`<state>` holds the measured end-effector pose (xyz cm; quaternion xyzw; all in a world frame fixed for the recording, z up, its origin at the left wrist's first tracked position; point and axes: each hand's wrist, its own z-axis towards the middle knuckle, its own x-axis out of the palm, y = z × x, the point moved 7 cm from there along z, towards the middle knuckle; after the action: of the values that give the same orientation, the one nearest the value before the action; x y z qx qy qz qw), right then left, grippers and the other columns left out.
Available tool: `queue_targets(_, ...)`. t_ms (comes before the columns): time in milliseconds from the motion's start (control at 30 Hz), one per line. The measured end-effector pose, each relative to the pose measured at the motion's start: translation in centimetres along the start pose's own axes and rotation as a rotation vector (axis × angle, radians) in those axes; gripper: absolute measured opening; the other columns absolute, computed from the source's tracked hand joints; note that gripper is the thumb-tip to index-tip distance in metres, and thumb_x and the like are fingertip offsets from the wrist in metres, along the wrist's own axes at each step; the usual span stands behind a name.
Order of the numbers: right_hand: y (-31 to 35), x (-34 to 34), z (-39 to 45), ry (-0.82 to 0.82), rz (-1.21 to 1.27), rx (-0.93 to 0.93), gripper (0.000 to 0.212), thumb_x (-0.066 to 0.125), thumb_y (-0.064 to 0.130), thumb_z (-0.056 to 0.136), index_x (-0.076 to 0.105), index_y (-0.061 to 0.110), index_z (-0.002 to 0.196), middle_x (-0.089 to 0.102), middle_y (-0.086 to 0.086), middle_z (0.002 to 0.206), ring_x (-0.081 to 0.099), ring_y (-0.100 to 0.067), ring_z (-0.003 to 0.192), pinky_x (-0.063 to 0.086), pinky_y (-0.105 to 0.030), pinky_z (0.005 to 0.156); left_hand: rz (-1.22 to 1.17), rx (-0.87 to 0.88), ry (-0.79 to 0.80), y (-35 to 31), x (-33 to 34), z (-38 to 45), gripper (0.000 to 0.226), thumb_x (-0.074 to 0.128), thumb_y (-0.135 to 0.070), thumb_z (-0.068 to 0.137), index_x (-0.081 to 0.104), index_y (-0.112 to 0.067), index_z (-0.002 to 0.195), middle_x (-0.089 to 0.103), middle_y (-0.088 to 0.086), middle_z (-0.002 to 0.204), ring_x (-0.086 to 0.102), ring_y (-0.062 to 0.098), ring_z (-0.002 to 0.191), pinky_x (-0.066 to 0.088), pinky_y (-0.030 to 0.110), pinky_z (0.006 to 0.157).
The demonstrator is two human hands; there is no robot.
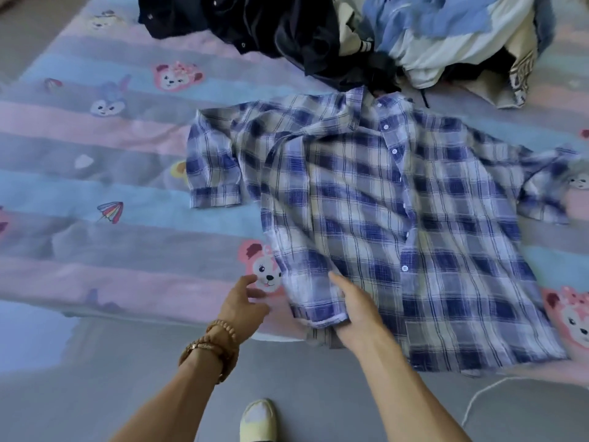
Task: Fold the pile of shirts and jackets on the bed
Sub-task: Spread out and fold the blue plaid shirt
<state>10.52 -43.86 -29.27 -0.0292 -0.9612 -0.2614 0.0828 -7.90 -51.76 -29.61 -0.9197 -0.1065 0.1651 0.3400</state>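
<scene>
Right hand (357, 311) apparently grips plaid shirt (398, 212) hem; left hand (243, 304) beside.

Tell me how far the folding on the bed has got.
Done: no folded garment shows. In hand: the plaid shirt lies spread, buttoned side up, on the bed sheet; the right hand holds its lower hem corner, and the left hand hovers open beside it. Left: the heap of dark, blue and cream clothes behind is unfolded.
</scene>
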Motion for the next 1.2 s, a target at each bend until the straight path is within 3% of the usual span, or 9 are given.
queue_targets(133,0.0,-3.3,0.5,-0.153,-0.178,-0.01,0.015,0.065,0.003,0.089,0.068,0.009,0.103,0.072,-0.017,0.101,0.067,-0.035,0.093,0.054,-0.05,0.084,-0.087,-0.009,0.066,-0.7,2.1,0.9,0.056,0.064,0.007,0.083,0.044,-0.011,0.132,0.055,0.003,0.1,0.058,0.022,0.078,0.053,0.033,0.063)
queue_targets(300,0.6,-3.0,-0.1,-0.078,-0.176,-0.004,0.018,0.067,0.003,0.088,0.066,0.003,0.105,0.07,-0.014,0.093,0.063,-0.025,0.077,0.045,-0.031,0.059,-0.197,-0.04,0.062,-2.3,4.0,1.7,0.077,0.075,-0.021,0.083,0.028,-0.013,0.144,0.054,0.013,0.125,0.06,0.028,0.103,0.054,0.036,0.075)
queue_targets(500,3.4,-2.8,-2.5,-0.314,-0.867,-0.546,0.011,0.063,0.016,0.092,0.059,0.02,0.101,0.061,0.007,0.098,0.06,-0.012,0.089,0.046,-0.02,0.074,-0.035,0.072,-0.296,-4.7,-0.2,1.1,0.022,0.078,-0.023,0.077,0.064,-0.014,0.092,0.068,0.004,0.085,0.067,0.022,0.079,0.057,0.034,0.077)
queue_targets(667,1.8,0.9,-3.0,0.118,-0.064,-0.251,0.056,0.037,0.055,0.099,0.064,0.007,0.111,0.073,-0.016,0.102,0.069,-0.03,0.092,0.051,-0.047,0.093,-0.111,0.155,0.378,-9.4,4.4,-2.3,0.022,0.056,-0.029,0.096,0.069,-0.013,0.103,0.07,0.003,0.092,0.065,0.015,0.084,0.057,0.033,0.079)
queue_targets(800,2.7,-2.0,-1.2,-0.05,0.037,-0.157,0.085,0.07,0.079,0.058,0.065,0.013,0.111,0.069,-0.013,0.109,0.064,-0.03,0.099,0.048,-0.046,0.096,0.347,0.228,0.563,-7.5,7.5,-3.3,0.035,0.054,-0.007,0.094,0.062,-0.022,0.124,0.066,-0.003,0.118,0.06,0.011,0.101,0.048,0.024,0.09)
queue_targets(867,3.5,-3.1,-0.6,-0.134,-0.313,-0.173,0.089,0.084,0.067,0.05,0.062,0.017,0.12,0.064,-0.005,0.122,0.062,-0.023,0.107,0.048,-0.04,0.096,0.79,0.438,0.472,-5.2,8.1,-3.4,0.05,0.054,-0.009,0.089,0.053,-0.027,0.136,0.06,-0.002,0.13,0.058,0.015,0.111,0.044,0.02,0.093)
queue_targets(1000,5.4,-3.8,0.0,-0.242,-0.748,-0.344,0.007,0.065,0.011,0.084,0.064,0.01,0.091,0.057,-0.001,0.078,0.05,-0.012,0.066,0.036,-0.023,0.058,0.974,0.632,0.087,-2.5,8.3,-2.7,0.073,0.066,-0.03,0.079,0.035,-0.026,0.145,0.038,-0.003,0.14,0.049,0.022,0.12,0.044,0.035,0.099)
queue_targets(1100,6.7,-6.8,-0.6,-0.464,-0.562,-0.491,0.022,0.054,0.001,0.086,0.053,0.008,0.065,0.046,-0.001,0.061,0.04,-0.016,0.055,0.031,-0.022,0.048,1.053,0.561,-0.135,-2.4,7.8,-1.0,0.085,0.069,-0.036,0.076,0.026,-0.017,0.148,0.035,0.005,0.139,0.041,0.028,0.124,0.041,0.04,0.1)
queue_targets(1200,6.5,-11.3,-1.7,-0.65,-0.471,-0.494,0.025,0.052,-0.002,0.088,0.047,0.006,0.065,0.042,-0.002,0.062,0.035,-0.015,0.052,0.026,-0.02,0.046,1.097,0.688,-0.22,-3.9,7.7,0.0,0.044,0.062,-0.022,0.079,0.053,-0.013,0.121,0.057,0.009,0.115,0.056,0.033,0.102,0.047,0.044,0.082)
